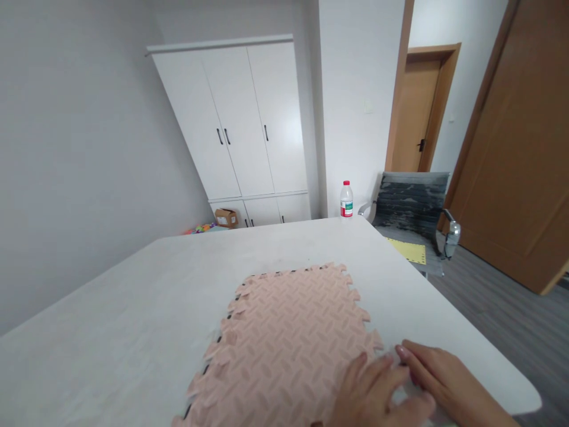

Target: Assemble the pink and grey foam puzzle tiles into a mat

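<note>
A pink foam mat point(293, 332) with jigsaw-toothed edges and a raised tread pattern lies flat on the white table. Dark bits show in the gaps of its left and far edges, so another layer may lie beneath. At the mat's near right edge is my left hand point(371, 394), its fingers spread and resting over the foam. Just right of it, beside the mat, my right hand point(444, 376) is closed with thumb and forefinger together. What those fingers pinch, if anything, is too small and hidden to make out.
The white table point(111, 326) has a far edge where a red-capped plastic bottle point(346, 201) stands. Past its right edge is a dark office chair point(411, 207) with a yellow foam piece point(408, 251) on the seat. A cardboard box point(226, 217) sits before the white cabinet point(240, 124).
</note>
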Demonstrator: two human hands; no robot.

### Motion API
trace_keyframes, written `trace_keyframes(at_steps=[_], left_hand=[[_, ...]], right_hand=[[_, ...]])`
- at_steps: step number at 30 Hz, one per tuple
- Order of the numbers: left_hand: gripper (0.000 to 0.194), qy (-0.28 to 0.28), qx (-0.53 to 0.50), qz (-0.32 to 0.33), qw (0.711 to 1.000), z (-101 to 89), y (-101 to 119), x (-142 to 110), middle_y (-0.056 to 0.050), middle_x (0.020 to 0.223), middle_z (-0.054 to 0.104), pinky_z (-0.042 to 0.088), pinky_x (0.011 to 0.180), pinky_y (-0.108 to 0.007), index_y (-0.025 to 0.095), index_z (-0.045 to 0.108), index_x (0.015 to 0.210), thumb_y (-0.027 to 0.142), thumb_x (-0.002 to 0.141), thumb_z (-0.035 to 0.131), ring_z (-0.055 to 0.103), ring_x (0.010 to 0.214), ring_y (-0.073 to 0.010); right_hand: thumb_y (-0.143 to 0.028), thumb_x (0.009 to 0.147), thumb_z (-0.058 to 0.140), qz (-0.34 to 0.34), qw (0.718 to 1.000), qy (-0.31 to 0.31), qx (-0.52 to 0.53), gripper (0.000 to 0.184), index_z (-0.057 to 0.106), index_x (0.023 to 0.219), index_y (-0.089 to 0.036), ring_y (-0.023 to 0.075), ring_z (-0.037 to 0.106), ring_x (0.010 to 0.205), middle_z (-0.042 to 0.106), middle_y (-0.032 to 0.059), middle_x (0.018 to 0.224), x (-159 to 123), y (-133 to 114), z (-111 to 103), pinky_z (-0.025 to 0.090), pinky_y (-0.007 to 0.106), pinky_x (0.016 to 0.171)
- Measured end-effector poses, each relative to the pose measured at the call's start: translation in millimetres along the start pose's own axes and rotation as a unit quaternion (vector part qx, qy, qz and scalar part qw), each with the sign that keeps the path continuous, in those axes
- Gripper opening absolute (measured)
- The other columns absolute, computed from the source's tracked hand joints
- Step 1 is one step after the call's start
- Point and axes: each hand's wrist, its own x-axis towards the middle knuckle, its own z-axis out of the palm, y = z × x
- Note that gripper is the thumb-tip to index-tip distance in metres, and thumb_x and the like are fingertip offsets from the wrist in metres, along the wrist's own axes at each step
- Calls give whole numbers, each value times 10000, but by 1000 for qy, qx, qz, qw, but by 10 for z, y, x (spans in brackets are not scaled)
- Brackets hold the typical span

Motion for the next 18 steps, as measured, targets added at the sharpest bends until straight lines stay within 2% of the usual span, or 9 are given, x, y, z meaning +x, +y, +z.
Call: trace_keyframes(at_steps=[2,4,6,8,11,12,14,16,18], left_hand=[[249,37,86,-51,994,183,64,87,4,1121,672,519,893,-406,330,635,1050,404,859,493,595,1083,-229],[226,37,133,-96,986,300,88,115,-44,1101,674,523,824,-476,309,658,923,463,826,524,599,1059,-289],[208,37,147,-114,982,371,89,104,-48,1101,672,509,796,-499,304,646,812,471,828,524,600,1043,-299],[206,40,142,-119,982,410,84,83,-31,1122,665,489,809,-507,299,624,755,442,850,508,590,1058,-283],[180,33,127,-135,982,394,61,56,-23,1145,653,453,861,-528,284,601,730,381,860,521,567,1098,-273],[153,14,115,-144,983,362,43,47,-26,1169,641,440,879,-541,282,600,742,367,853,535,554,1118,-278],[114,-61,63,-171,981,253,-18,19,-45,1268,579,397,927,-593,291,606,838,397,808,580,490,1197,-311],[305,-152,-8,-209,966,97,-108,-28,-62,1386,470,306,989,-657,300,588,993,451,731,624,366,1298,-348],[450,-212,-57,-251,943,-79,-223,-96,-48,1457,373,183,1050,-675,309,545,1109,429,684,630,242,1365,-341]], right_hand=[[-568,924,287,14,997,73,19,430,557,876,-237,186,588,810,624,25,861,-87,331,-86,447,268,746],[-607,867,385,48,981,187,16,414,560,1008,-259,197,589,922,615,27,1045,-191,699,-177,483,255,744],[-635,828,402,91,957,277,-12,461,563,1075,-281,222,586,975,597,20,1128,-288,1053,-242,517,267,660],[-619,831,385,111,939,321,-46,481,551,1125,-277,255,569,1020,574,35,1176,-356,1348,-259,534,322,674],[-584,845,369,127,928,340,-85,499,537,1160,-236,307,560,1028,557,90,1178,-394,1626,-215,524,434,757],[-580,847,367,132,926,340,-95,504,537,1158,-222,320,566,1010,560,106,1162,-394,1675,-196,514,464,777],[-579,853,363,148,923,339,-106,512,535,1160,-206,335,578,978,568,124,1129,-388,1725,-169,496,499,804],[-584,861,356,165,922,333,-106,519,521,1176,-207,333,583,964,572,125,1120,-384,1735,-158,494,497,811],[-591,867,347,179,922,326,-106,524,500,1203,-219,327,588,958,573,117,1126,-387,1741,-152,502,482,793]])
